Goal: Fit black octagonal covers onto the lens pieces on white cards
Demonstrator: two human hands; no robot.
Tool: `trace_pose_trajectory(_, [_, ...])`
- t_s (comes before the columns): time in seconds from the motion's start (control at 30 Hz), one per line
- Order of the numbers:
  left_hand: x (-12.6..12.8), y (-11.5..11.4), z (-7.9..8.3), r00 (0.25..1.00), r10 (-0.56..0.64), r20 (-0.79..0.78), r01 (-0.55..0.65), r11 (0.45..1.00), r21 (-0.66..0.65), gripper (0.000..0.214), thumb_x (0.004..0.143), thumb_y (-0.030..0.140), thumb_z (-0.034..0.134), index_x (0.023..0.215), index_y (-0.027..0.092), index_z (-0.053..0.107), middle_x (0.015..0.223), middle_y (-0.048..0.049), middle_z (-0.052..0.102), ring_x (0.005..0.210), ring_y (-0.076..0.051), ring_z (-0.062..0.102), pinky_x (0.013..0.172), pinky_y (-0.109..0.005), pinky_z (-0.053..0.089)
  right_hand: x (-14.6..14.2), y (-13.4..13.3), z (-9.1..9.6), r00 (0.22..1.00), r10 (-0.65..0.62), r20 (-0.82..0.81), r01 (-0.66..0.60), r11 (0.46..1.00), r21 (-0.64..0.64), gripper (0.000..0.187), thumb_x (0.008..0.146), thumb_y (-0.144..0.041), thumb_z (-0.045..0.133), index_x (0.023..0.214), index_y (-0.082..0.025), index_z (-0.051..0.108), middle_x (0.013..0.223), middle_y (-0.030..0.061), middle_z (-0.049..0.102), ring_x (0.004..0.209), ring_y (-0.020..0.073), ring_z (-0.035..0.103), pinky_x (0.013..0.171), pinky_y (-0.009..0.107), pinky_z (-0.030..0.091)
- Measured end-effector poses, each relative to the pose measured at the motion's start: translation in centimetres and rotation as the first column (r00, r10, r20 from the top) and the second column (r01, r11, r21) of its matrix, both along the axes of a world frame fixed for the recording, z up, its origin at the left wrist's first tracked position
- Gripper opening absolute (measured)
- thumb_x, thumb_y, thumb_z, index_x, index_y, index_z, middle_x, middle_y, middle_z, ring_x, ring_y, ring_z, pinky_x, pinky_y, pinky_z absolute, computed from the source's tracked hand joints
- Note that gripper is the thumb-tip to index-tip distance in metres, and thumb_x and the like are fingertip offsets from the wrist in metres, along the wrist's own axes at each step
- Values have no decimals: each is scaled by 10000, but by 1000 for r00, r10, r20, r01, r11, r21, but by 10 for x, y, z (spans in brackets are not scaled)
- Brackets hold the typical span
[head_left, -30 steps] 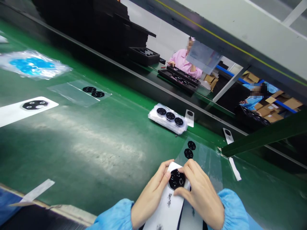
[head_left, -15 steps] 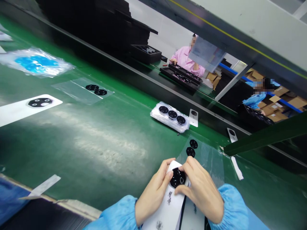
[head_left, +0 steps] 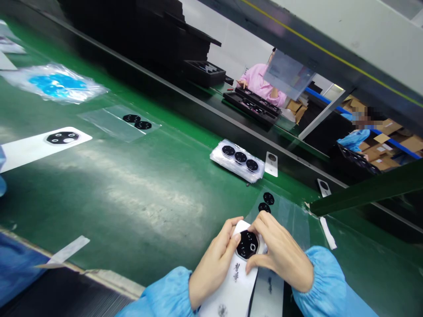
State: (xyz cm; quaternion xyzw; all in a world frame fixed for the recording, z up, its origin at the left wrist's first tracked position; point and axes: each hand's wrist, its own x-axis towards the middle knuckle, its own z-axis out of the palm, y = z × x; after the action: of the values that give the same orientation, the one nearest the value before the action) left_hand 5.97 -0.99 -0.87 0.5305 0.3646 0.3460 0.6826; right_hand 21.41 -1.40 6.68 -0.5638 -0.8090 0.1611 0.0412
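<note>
Both my hands hold a white phone back cover (head_left: 236, 286) at the near edge of the green belt (head_left: 139, 198). My left hand (head_left: 211, 264) grips its left side, thumb beside the black round camera ring (head_left: 247, 244). My right hand (head_left: 280, 257) curls over the ring's right side, fingers pressed against it. Just beyond my fingers lies a clear film sheet (head_left: 287, 215) carrying two black rings (head_left: 266, 202).
A clear bag of black rings (head_left: 239, 160) lies farther up the belt. Another white cover (head_left: 42, 145) and a second film sheet (head_left: 119, 123) lie left, with a blue-filled bag (head_left: 56, 83) beyond. Black trays (head_left: 254, 105) and two other workers sit across the line.
My hands and the cover stay together; my right fingers shift slightly over the ring. The view has drifted a little, so belt items sit further right.
</note>
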Motion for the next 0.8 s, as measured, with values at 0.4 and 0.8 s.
trace_pose_trajectory(0.4, [-1, 3, 0, 998, 57, 36, -55, 997, -54, 370, 906, 418, 377, 1215, 217, 396, 1027, -44, 612, 932, -213, 571, 853, -340, 407, 16, -19, -25, 535, -575, -619, 243, 807, -539, 330, 850, -423, 529, 1064, -177, 473, 843, 36, 612, 706, 153, 597, 610, 289, 489])
trace_pose_trajectory(0.8, [-1, -2, -2, 987, -63, 146, 97, 967, -236, 722, 724, 339, 671, 1287, 276, 223, 1113, -49, 560, 770, -162, 590, 654, -278, 468, 4, -25, -30, 354, -643, -679, 206, 762, -614, 356, 738, -454, 670, 864, -151, 532, 653, -16, 615, 529, 94, 558, 504, 208, 457])
